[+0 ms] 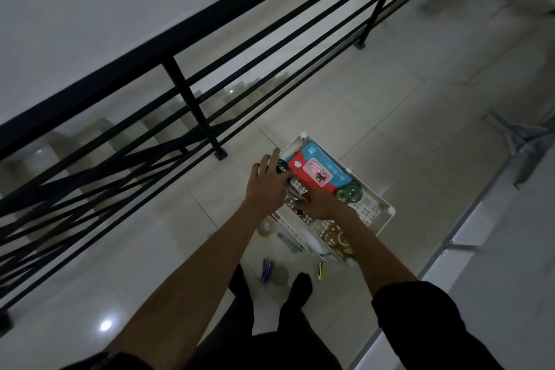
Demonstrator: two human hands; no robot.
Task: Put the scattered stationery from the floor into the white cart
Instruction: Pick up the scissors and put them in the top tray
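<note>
The white cart (386,213) stands on the tiled floor, and I look down into its perforated top tray. A red and blue pack (318,171), a green tape roll (348,193) and a dark roll (281,165) lie in the tray. My left hand (268,183) reaches over the tray's left rim with its fingers stretched out onto the dark roll. My right hand (321,204) is low in the tray beside it, fingers pointing left at small silvery items (292,188); its grip is hidden. A blue stapler (266,270), a grey roll (280,276), a yellow-green item (320,270) and a green pen-like item (289,243) lie on the floor.
A black metal railing (192,105) runs diagonally on the left, with a stairwell dropping behind it. A grey round object (265,227) sits by the cart's left side. My dark-trousered legs and feet (300,285) stand just below the floor items. A white ledge (468,237) lies right.
</note>
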